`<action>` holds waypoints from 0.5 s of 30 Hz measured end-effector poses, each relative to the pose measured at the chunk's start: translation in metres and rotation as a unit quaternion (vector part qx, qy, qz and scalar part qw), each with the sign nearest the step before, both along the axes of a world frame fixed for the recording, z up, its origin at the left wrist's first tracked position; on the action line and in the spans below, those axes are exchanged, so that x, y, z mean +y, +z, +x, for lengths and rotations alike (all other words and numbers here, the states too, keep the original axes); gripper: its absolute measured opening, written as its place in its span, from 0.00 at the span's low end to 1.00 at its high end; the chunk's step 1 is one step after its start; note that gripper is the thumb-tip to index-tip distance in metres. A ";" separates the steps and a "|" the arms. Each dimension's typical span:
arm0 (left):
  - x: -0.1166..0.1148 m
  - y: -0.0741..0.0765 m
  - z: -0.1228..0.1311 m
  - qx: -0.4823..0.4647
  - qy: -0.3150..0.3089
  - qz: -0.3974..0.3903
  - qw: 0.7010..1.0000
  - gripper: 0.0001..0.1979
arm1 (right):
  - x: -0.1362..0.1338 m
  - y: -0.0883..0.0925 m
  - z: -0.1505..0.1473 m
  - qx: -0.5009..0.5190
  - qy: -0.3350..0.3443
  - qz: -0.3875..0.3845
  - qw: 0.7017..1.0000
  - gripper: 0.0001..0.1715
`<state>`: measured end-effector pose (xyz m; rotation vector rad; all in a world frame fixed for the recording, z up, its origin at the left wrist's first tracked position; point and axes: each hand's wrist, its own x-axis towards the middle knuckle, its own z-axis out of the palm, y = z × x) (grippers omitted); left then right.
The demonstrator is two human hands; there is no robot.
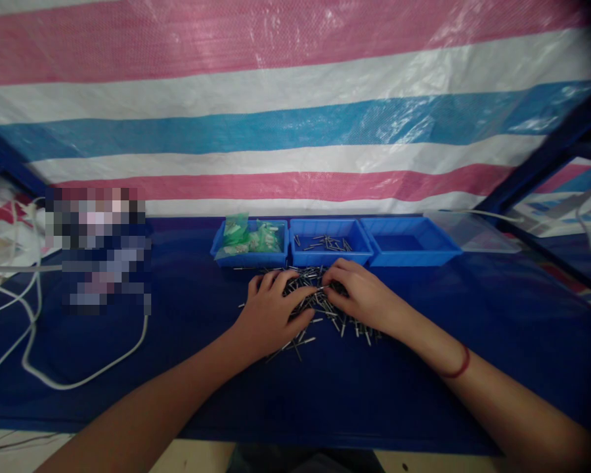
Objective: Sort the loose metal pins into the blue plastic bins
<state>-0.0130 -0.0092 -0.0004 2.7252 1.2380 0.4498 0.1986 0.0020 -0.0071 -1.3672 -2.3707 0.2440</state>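
A loose heap of small metal pins lies on the blue table cover just in front of three blue bins. My left hand rests on the heap's left side, fingers curled down over the pins. On the heap's right side sits my right hand, its fingers bent into the pile too. Whether either hand grips pins is hidden under the fingers. Each forearm reaches in from the near edge; a red cord circles my right wrist.
The left bin holds small green packets, the middle bin a few pins, the right bin nothing I can see. A white cable loops at the left. A striped tarp hangs behind. A clear plastic sheet lies at right.
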 end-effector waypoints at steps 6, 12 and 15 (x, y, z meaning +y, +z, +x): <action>0.000 -0.001 0.000 0.003 0.002 0.001 1.000 0.16 | -0.002 0.000 0.000 -0.007 0.014 0.015 1.000 0.08; 0.000 0.000 0.000 0.001 0.006 -0.001 1.000 0.17 | -0.004 0.000 -0.001 -0.010 0.023 0.013 1.000 0.06; 0.000 0.000 0.001 -0.002 0.011 -0.005 1.000 0.16 | -0.004 -0.001 0.000 -0.007 0.027 0.011 1.000 0.07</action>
